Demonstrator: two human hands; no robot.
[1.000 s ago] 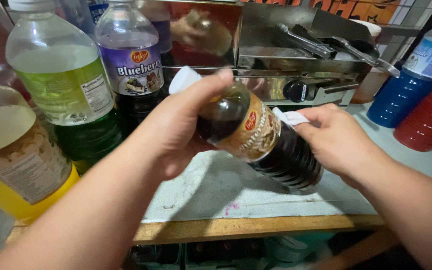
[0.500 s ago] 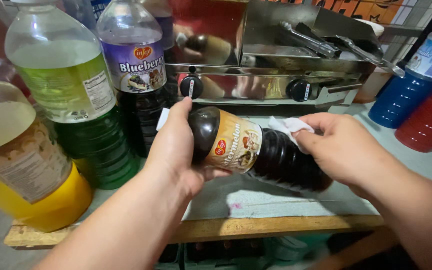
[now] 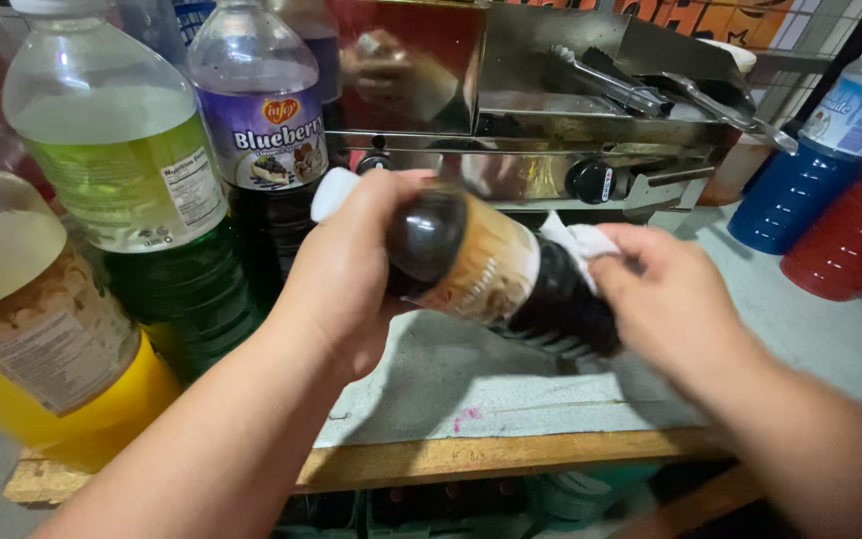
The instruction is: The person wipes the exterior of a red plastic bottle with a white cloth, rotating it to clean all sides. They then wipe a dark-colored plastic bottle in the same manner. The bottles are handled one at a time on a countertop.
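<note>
- At the centre of the frame, the left hand (image 3: 346,274) closes its grip round the neck of a dark brown plastic syrup bottle with a tan label (image 3: 491,269), tipping it nearly sideways above the grey-topped table (image 3: 830,349), likely so its ribbed side faces the other hand
- The right hand (image 3: 665,299) pinches a small white cloth (image 3: 576,243) against the bottle's lower body
- Left of the frame stand a green-liquid bottle (image 3: 142,190) and a purple-labelled bottle (image 3: 263,130), upright and out of the way
</note>
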